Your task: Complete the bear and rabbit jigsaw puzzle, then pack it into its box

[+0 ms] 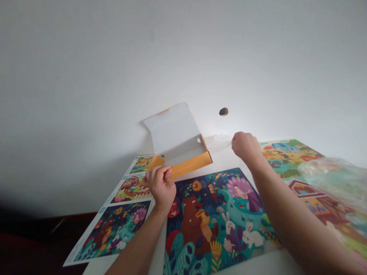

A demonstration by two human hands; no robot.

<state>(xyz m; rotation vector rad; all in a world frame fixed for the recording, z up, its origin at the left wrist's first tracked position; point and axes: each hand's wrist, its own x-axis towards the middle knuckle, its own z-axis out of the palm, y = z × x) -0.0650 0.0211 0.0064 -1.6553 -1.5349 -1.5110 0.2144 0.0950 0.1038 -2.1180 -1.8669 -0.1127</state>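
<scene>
1. White wall [114, 76] rises behind a white tabletop [258, 265] in the head view, a small dark mark [223, 111] on the wall above. A dark surface [43, 244] shows low at left.
2. Orange box [177, 141] stands tilted at the tabletop's far side, above the puzzles, its lid open toward the wall and its white inside showing. A small round hole marks the inner flap.
3. Left hand [160, 187] closes firmly around the box's orange front edge, fingers curled over the card. Left forearm [137, 244] rises from the bottom of the frame, wrist bent.
4. Right hand [246, 147] hangs curled nearly shut beside the box, knuckles up, with right forearm [295, 210] reaching across the lower right. Faint clear film [219, 138] lies at its fingertips; whether the hand has hold of it cannot be told.
5. Bear puzzle [212, 221] lies between the forearms, beside a printed sheet [114, 214] of small scenes. Farm puzzle [323, 208] and animal puzzle [286, 158] lie at right, under a crumpled plastic bag [332, 179].
6. Gripping the stiff front edge, well away from the thin lid, looks the sound hold: it should steady the box without creasing the card.
</scene>
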